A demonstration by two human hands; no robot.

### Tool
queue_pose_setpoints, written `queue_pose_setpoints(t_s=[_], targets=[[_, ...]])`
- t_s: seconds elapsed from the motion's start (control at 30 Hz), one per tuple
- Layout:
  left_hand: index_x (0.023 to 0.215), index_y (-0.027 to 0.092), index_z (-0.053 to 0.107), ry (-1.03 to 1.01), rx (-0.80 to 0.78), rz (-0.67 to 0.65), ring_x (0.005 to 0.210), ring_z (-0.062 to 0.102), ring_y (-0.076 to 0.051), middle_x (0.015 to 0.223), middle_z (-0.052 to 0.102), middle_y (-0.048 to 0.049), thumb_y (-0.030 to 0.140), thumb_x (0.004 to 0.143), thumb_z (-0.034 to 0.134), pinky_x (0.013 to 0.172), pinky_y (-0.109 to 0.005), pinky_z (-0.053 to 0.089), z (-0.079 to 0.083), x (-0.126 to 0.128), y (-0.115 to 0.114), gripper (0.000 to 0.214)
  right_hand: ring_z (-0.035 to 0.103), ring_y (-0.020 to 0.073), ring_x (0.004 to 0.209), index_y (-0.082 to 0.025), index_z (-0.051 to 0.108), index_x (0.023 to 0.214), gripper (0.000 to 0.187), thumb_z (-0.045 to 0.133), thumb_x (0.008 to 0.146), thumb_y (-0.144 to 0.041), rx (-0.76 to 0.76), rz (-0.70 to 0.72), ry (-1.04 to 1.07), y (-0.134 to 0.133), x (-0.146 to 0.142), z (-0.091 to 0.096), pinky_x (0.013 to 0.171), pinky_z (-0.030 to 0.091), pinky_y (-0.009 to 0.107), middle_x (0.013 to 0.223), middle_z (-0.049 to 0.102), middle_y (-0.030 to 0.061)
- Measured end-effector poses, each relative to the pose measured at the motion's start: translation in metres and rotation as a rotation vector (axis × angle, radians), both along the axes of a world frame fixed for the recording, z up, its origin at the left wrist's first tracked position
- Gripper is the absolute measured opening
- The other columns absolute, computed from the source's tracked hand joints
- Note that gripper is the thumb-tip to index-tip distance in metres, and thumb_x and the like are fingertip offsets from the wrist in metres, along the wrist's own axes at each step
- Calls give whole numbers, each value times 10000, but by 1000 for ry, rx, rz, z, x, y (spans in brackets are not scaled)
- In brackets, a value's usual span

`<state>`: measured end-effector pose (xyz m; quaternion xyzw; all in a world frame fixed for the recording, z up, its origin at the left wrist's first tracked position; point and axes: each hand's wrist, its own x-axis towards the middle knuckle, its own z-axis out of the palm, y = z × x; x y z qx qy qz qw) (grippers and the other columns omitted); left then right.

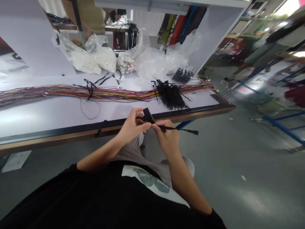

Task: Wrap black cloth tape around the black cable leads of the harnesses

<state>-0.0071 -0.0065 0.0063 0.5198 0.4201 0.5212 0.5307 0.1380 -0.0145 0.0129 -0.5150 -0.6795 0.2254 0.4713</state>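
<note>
My left hand (133, 125) is closed around a black roll of tape (148, 115), its thumb reaching across to my right fingertips. My right hand (168, 135) pinches a thin black cable (182, 129), which sticks out to the right and ends in a small connector. Both hands meet in front of the table's edge, over my lap. The end of the cable between my fingers is hidden. Just beyond, a pile of short black cables (170, 95) lies on the table.
A long bundle of coloured wires (114, 93) runs along the white table (59, 111). Clear plastic bags (152, 62) of small parts line the back, under a shelf. Another person (267, 47) is at the right, near a blue metal frame (286, 127).
</note>
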Motion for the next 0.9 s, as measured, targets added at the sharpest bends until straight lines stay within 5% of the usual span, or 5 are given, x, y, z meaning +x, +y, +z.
queue_pose_setpoints(t_s=[0.27,0.6,0.73,0.8,0.9], targets=[[750,138,529,-216,-380,-452,384,453,-77,512,505,17,677,540,650,311,-183,234,-1,-11,16,591,635,178,723,-242,562,669,131,591,766,-325,124,72,-76,-3,-1,-6,676,481,317,759,686,19],[738,140,546,-151,-112,-223,588,514,-101,637,548,6,437,540,767,531,-229,426,-10,-12,-7,420,635,167,588,-213,557,637,180,626,726,-354,-167,-85,234,-3,1,-4,590,472,294,594,661,-4],[968,177,551,31,47,-424,810,560,-158,937,581,-35,316,335,870,674,-256,465,-5,-21,-14,723,630,169,617,-208,568,624,187,639,717,-355,-152,-78,136,2,9,1,632,458,303,588,656,-7],[935,174,540,33,50,-490,722,552,-128,892,555,-23,390,463,814,616,-246,457,-3,-20,-13,587,627,166,664,-206,587,622,154,646,710,-319,-89,-2,72,2,11,4,657,456,304,654,669,-1],[843,164,520,135,39,-255,581,476,-70,741,502,25,333,683,658,550,-211,407,0,-11,-7,271,612,152,668,-207,585,605,146,641,714,-285,28,67,72,1,12,7,661,455,299,683,662,-7]])
